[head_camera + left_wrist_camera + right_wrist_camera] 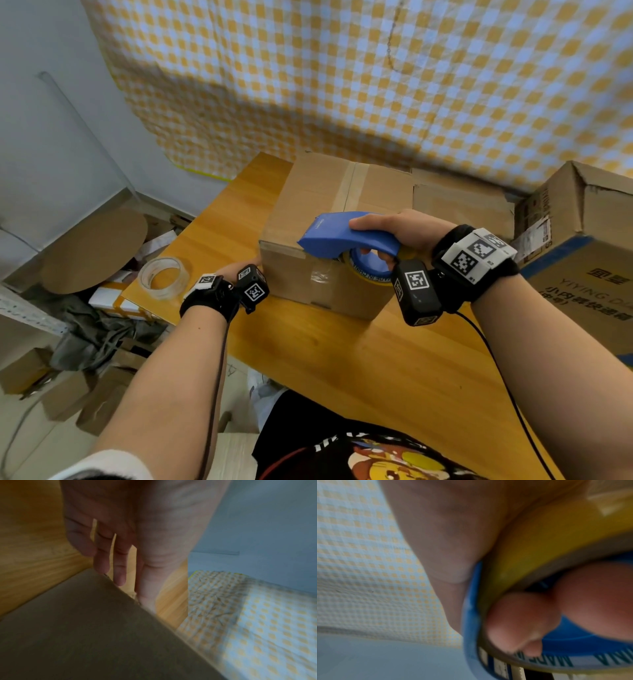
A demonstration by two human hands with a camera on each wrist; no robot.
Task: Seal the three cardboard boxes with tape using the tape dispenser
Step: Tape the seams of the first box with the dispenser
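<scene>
A closed cardboard box (329,219) stands on the wooden table (359,359), with a tape strip down its top seam and over the near face. My right hand (397,229) grips the blue tape dispenser (346,236), held at the box's near top edge; its fingers (513,622) curl through the tape roll (530,555). My left hand (239,270) lies with straight fingers (118,566) against the box's left side (85,628) near the table. A second box (459,202) sits behind, and a larger printed box (582,246) stands at the right.
A roll of clear tape (164,277) lies on the table's left edge. A checked yellow-and-white cloth (342,75) hangs behind the boxes. Left of the table, below it, lie cardboard pieces (92,250), small boxes and clutter.
</scene>
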